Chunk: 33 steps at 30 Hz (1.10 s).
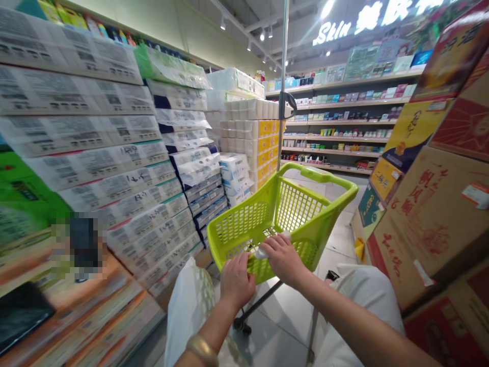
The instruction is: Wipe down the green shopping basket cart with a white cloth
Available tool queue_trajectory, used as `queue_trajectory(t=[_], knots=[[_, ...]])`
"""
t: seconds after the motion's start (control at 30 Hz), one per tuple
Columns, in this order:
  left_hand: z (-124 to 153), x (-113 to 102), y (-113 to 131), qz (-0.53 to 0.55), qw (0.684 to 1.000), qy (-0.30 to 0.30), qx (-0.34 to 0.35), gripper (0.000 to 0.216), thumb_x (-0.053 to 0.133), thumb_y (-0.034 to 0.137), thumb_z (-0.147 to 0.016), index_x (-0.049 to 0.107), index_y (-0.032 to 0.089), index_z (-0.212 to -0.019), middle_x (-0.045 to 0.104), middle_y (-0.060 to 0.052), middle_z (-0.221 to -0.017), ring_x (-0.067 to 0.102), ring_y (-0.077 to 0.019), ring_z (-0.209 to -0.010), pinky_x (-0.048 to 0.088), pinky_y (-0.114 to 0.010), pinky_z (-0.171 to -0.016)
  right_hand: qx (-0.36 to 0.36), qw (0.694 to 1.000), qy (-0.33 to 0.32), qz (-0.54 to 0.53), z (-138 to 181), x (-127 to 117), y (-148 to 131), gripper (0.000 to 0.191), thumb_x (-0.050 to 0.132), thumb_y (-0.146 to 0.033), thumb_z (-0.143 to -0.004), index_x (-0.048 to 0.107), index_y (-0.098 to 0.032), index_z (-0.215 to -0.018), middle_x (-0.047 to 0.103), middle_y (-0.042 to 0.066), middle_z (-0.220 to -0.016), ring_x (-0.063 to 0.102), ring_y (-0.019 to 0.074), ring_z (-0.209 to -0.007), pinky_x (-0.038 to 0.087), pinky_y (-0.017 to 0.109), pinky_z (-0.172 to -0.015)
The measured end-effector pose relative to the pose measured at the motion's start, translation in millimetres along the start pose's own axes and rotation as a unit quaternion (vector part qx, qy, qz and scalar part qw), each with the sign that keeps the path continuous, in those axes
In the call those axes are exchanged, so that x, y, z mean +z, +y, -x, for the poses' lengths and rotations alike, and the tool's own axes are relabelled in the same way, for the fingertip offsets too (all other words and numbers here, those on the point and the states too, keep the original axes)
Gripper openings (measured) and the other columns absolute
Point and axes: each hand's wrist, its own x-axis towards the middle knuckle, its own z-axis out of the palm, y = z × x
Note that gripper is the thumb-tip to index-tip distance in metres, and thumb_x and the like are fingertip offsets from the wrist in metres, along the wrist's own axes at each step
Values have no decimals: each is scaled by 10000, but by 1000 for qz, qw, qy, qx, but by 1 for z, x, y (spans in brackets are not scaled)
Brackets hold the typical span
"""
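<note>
A lime-green plastic shopping cart (244,219) with a perforated basket stands in front of me, slightly tilted in view. Inside the basket, only its slotted floor and walls show. My left hand (237,279), below a gold-coloured bangle, is closed over the near rim. Just to its right, my right hand (283,259) wraps round the same near edge, at the handle. Something white (263,253) shows under and beside the right fingers; whether it is part of the handle or a separate piece, I cannot tell. Dark cart legs and a caster (242,325) are visible below.
Stacked paper packs (95,122) line the left, with yellow-fronted tissue rolls (267,148) farther on. Cardboard cartons (428,214) rise close on the right. Cosmetics shelves (336,102) stand at the back. A thin pole (284,51) rises beyond the cart. Tiled floor (340,239) runs between.
</note>
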Motion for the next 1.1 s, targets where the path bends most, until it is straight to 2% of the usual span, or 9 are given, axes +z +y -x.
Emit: queue_trajectory(t=[0.07,0.17,0.33,0.43,0.6,0.73,0.9,1.0,1.1], knots=[[1,0,-2,1,1000,1,4,424,466,111,-666,542,182,-1077,643,-66,-1016,579,-231,-958,411,-350,-853,-21,1000,-13,-1,-1,-2,0,227,534,-126,-848,625,-233,-1027,653,35,-1006,520,192,-953,312,336,-953],[2,-1,-5,3,1000,6,0,428,470,116,-661,545,182,-1077,643,-65,-1002,578,-229,-956,410,-346,-861,-23,1000,-8,13,4,-12,25,215,547,-129,-842,631,-230,-1012,656,37,-999,522,192,-940,324,327,-913],[2,-2,-4,2,1000,2,-10,429,477,130,-666,543,188,-1085,645,-63,-1011,578,-223,-956,408,-340,-874,59,995,59,50,16,-22,61,224,541,-117,-829,633,-219,-1006,651,50,-1026,506,216,-1023,268,364,-1014],[1,-2,-1,-1,1000,4,-15,424,473,127,-667,544,189,-1080,645,-66,-1004,577,-228,-959,406,-344,-874,97,992,73,39,15,-14,43,238,536,-100,-818,634,-219,-1000,647,51,-1026,493,223,-1044,245,384,-1043],[1,-1,-2,-5,1000,3,-4,413,466,108,-660,547,190,-1057,645,-62,-978,580,-228,-960,411,-340,-858,7,1000,19,-11,2,5,-4,240,537,-120,-836,623,-236,-1027,646,36,-1016,506,197,-1004,292,351,-997],[1,-2,-5,-4,1000,0,-4,427,470,110,-669,539,194,-1082,645,-58,-1006,577,-219,-965,407,-332,-870,-10,1000,6,0,3,-3,12,239,549,-120,-834,628,-239,-1025,655,29,-989,523,190,-961,317,332,-941],[0,-1,-3,-11,1000,-14,-17,420,478,128,-673,543,196,-1083,646,-57,-1010,579,-223,-943,404,-336,-859,91,993,65,38,14,-17,46,246,546,-91,-816,633,-216,-1009,653,49,-1037,504,217,-1030,258,374,-1030],[-1,-1,-1,-11,1000,-5,-14,416,471,118,-675,546,191,-1078,648,-62,-1001,581,-224,-955,402,-334,-855,98,992,72,25,12,-9,28,246,546,-84,-813,633,-220,-999,653,45,-1035,493,220,-1050,246,384,-1049],[-1,0,-1,-10,1000,-2,-9,414,468,108,-671,546,190,-1069,650,-58,-985,582,-223,-963,400,-331,-857,35,998,47,-13,4,4,-4,258,540,-97,-829,623,-230,-1033,648,39,-1037,500,202,-1038,272,367,-1034]])
